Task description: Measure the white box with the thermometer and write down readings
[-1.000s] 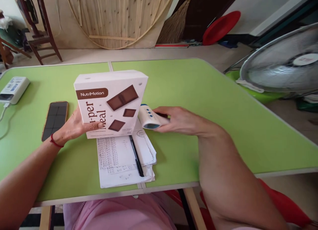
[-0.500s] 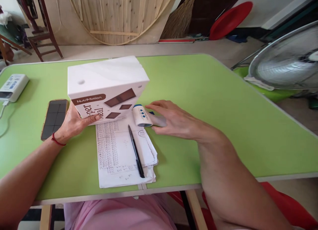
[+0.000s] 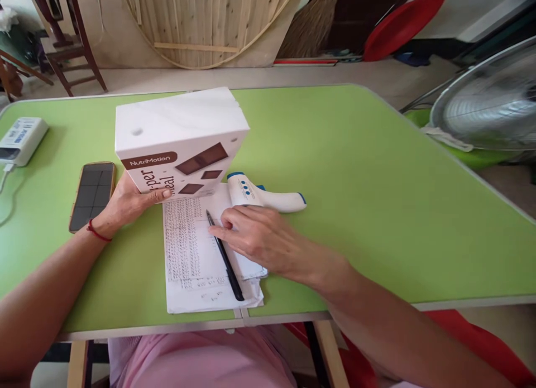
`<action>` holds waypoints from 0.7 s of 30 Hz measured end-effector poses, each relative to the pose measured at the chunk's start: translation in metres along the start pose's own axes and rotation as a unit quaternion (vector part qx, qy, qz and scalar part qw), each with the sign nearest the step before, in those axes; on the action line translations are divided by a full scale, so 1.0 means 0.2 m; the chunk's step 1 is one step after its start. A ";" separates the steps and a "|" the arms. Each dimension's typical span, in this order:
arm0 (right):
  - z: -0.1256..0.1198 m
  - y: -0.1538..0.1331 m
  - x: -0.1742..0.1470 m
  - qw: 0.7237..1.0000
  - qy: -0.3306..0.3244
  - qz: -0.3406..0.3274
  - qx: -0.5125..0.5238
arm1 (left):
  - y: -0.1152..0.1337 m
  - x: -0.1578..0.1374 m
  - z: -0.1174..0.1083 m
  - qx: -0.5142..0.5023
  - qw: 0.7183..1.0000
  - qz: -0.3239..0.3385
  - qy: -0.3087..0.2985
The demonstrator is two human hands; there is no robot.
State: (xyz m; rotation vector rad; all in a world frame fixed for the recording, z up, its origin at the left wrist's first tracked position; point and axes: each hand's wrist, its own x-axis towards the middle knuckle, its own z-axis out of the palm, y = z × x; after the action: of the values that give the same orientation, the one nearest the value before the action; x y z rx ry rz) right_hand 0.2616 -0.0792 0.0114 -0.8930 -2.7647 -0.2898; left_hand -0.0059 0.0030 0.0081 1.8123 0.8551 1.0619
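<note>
— Since half a second ago the right hand [image 3: 262,237] has left the thermometer [image 3: 247,191] and moved across to the pen [image 3: 229,265].
— Has it picked the pen up?
— I can't tell. Its fingers are half curled, with one fingertip over the upper part of the pen, which lies slantwise on the papers [image 3: 182,248].
— And the thermometer?
— Released. It lies just beyond that hand, its head at the upper right of the papers and its handle pointing right across the green surface [image 3: 377,209].
— What about the left hand [image 3: 132,201]?
— It grasps the white box [image 3: 180,117] by its lower left side, thumb across the printed front. The box is over the far end of the papers; whether its base touches anything is hidden.
— Anything else close by?
— A phone [image 3: 92,195] lies just left of that hand, and farther left a white power bank [image 3: 25,139] with a cable plugged in
</note>
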 end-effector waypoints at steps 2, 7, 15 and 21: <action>0.00 -0.01 0.01 1.000 0.002 -0.012 0.007 | -0.01 0.00 0.01 -0.007 1.000 -0.004 -0.005; 0.01 -0.01 0.02 1.000 0.005 -0.030 0.004 | -0.03 0.00 0.01 0.018 1.000 -0.015 0.008; 0.01 0.02 0.03 0.962 0.161 0.031 0.218 | -0.07 -0.01 0.01 0.031 0.999 -0.034 0.017; 0.07 -0.08 0.08 0.785 0.195 0.287 0.513 | -0.10 -0.01 0.01 0.060 0.998 -0.018 0.027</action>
State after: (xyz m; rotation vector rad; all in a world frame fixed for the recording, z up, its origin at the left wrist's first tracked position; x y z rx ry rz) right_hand 0.2369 -0.0799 0.0008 -1.0679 -1.6785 0.9336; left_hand -0.0080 0.0094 -0.0117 1.8661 0.9986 1.0602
